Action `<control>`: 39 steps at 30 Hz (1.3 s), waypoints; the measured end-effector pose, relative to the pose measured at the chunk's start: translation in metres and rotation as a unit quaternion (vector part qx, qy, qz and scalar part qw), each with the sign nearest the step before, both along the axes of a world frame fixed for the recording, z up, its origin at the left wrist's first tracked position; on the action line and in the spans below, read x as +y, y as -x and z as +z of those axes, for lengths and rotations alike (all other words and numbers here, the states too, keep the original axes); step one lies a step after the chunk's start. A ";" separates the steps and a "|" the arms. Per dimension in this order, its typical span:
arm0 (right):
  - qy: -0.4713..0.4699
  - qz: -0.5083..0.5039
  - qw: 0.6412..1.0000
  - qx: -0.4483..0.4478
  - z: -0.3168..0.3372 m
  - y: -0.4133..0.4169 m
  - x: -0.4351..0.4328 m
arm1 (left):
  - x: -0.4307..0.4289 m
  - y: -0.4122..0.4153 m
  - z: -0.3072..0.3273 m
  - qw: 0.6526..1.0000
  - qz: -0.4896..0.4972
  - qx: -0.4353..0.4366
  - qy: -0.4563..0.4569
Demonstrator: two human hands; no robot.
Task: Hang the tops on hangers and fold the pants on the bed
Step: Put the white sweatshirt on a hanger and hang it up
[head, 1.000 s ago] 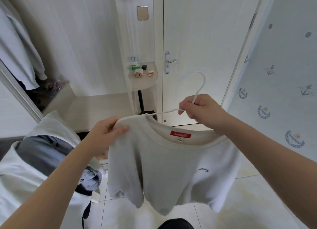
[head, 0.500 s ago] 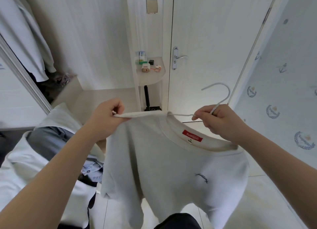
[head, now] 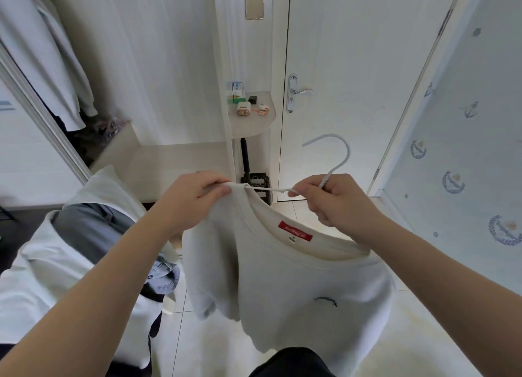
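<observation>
1. The person is holding a white top [head: 282,277] up in the air in front of the white door [head: 339,51], lower than its metal handle [head: 299,91].
2. The left hand [head: 195,198] is pinching one shoulder of the top between thumb and curled fingers, just left of the door's lower part.
3. The right hand [head: 341,201] is grasping a white hanger [head: 348,150] at the base of its hook, fingers curled round the wire, in front of the door's lower part.
4. The hook is rising above the right hand against the door, its open end pointing left.
5. One thin arm of the hanger is running from the right hand into the shoulder that the left hand is pinching; the other arm is hidden.
6. The top is hanging with its neck opening toward the camera, showing a red label [head: 295,230] inside the collar and a small dark mark [head: 326,300] on the chest.
7. One sleeve is drooping below the left hand.
8. A small rounded shelf [head: 254,126] is sticking out just left of the door, level with the handle, carrying a few small boxes and gadgets.
9. A pile of white and grey clothes [head: 56,249] is lying well to the left of the door.
10. A pale garment [head: 50,51] is hanging far left of the door, near the top of the view.
</observation>
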State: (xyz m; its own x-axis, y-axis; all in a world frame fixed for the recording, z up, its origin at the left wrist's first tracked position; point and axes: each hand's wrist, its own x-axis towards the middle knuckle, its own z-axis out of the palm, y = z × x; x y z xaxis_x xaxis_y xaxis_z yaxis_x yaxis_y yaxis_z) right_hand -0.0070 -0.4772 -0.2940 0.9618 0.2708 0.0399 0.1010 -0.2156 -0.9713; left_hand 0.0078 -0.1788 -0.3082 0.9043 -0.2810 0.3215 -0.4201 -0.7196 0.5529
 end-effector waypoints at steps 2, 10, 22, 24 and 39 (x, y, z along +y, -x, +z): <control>-0.016 0.008 1.000 0.007 0.003 -0.002 0.005 | -0.005 -0.001 0.000 1.000 0.003 -0.020 -0.020; 0.218 0.079 0.972 -0.024 0.008 -0.017 -0.071 | 0.013 -0.005 -0.016 0.989 0.089 -0.066 0.101; 0.340 -0.108 0.913 -0.198 -0.029 -0.013 -0.110 | 0.025 -0.028 -0.017 0.980 0.123 -0.096 0.123; 0.357 -0.123 0.896 -0.234 -0.030 -0.012 -0.107 | 0.024 -0.026 -0.017 0.978 0.126 -0.095 0.137; 0.408 -0.010 0.878 -0.249 0.006 -0.054 -0.092 | 0.051 -0.057 0.004 0.971 0.184 -0.095 0.117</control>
